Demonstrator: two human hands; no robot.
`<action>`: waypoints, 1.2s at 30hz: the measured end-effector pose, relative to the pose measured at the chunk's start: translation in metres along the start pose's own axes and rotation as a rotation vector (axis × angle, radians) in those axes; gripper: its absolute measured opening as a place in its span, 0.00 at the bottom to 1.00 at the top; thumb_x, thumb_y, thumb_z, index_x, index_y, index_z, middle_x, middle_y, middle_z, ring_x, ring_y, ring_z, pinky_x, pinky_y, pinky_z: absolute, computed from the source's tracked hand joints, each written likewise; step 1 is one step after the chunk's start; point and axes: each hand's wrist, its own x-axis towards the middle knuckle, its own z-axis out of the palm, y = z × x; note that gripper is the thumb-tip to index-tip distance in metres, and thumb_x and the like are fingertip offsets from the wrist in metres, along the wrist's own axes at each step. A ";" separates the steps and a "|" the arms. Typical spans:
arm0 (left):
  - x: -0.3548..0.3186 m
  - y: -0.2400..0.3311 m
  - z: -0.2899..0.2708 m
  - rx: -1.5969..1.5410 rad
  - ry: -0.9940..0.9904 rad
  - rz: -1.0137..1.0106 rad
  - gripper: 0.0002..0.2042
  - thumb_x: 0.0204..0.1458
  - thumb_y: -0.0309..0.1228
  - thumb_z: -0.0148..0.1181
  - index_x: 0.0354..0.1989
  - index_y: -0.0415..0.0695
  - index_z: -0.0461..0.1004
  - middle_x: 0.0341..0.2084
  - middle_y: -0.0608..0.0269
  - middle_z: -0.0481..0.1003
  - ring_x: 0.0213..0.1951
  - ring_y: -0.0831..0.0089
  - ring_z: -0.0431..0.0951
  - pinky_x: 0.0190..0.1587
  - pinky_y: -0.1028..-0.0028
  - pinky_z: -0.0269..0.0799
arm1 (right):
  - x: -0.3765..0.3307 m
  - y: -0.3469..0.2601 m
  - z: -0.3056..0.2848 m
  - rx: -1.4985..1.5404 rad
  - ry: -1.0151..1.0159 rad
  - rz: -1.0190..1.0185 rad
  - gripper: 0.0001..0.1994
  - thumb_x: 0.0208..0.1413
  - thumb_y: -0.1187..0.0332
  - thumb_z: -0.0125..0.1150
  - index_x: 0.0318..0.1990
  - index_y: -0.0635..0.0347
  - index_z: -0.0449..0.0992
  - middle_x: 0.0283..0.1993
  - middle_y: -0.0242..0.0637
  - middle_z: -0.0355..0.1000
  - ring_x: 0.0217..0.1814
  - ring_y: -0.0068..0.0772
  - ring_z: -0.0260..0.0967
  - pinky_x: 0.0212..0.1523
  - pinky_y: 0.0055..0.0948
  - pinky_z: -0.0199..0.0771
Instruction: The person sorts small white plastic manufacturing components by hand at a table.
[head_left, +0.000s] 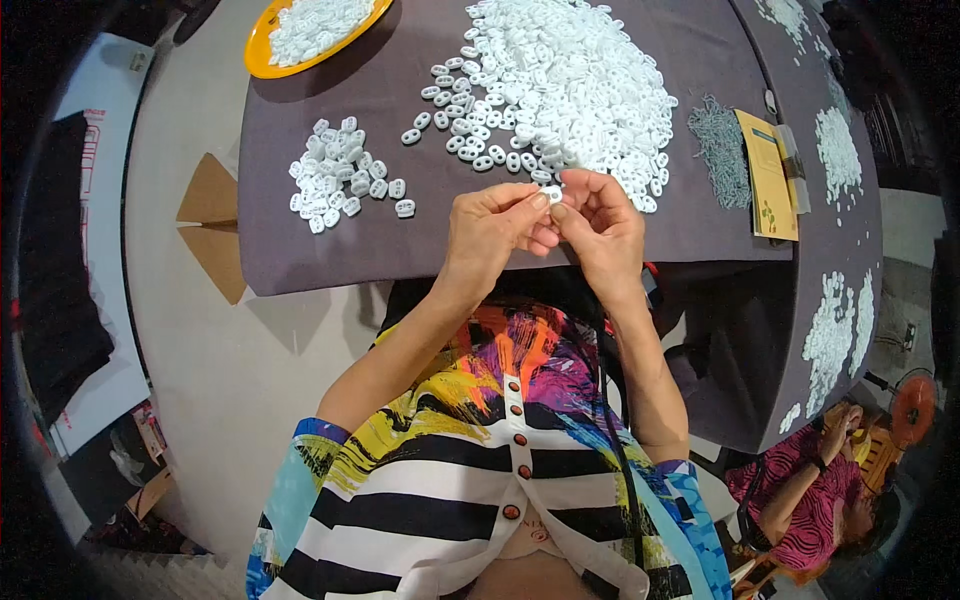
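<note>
Just over the near edge of the table, my left hand [492,226] pinches a small white plastic piece [553,194] between thumb and finger. My right hand [604,228] closes on the same piece from the other side, its thumb and bent index finger beside it. The fingers partly cover the piece. Right beyond my hands spreads a big heap of white oval two-holed pieces [580,90]. A smaller group of white, rather squarer pieces [335,168] lies to the left.
An orange plate [259,52] of white pieces stands at the far left. To the right are a pile of thin grey metal bits [718,150] and a yellow booklet [765,180]. Another table [775,330] bears more white heaps; a person [800,495] sits beside it.
</note>
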 end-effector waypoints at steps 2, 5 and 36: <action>-0.001 0.000 0.000 -0.029 0.003 -0.023 0.08 0.50 0.27 0.53 0.33 0.33 0.73 0.22 0.59 0.74 0.21 0.77 0.74 0.22 0.81 0.72 | -0.001 -0.001 0.000 0.004 -0.008 -0.015 0.13 0.49 0.83 0.52 0.44 0.68 0.66 0.33 0.30 0.66 0.34 0.17 0.64 0.36 0.15 0.66; -0.001 0.000 -0.001 -0.057 -0.020 -0.034 0.08 0.51 0.27 0.52 0.33 0.34 0.73 0.23 0.58 0.74 0.21 0.76 0.75 0.22 0.81 0.72 | 0.001 -0.005 -0.003 -0.004 -0.038 0.018 0.14 0.49 0.83 0.52 0.45 0.68 0.66 0.33 0.29 0.66 0.34 0.16 0.64 0.36 0.15 0.66; -0.001 0.006 -0.009 0.124 -0.081 0.017 0.07 0.49 0.24 0.53 0.33 0.34 0.74 0.21 0.59 0.74 0.21 0.78 0.74 0.23 0.81 0.72 | -0.001 -0.003 -0.005 -0.353 -0.189 -0.223 0.16 0.48 0.79 0.54 0.46 0.66 0.69 0.31 0.27 0.65 0.31 0.17 0.59 0.32 0.16 0.60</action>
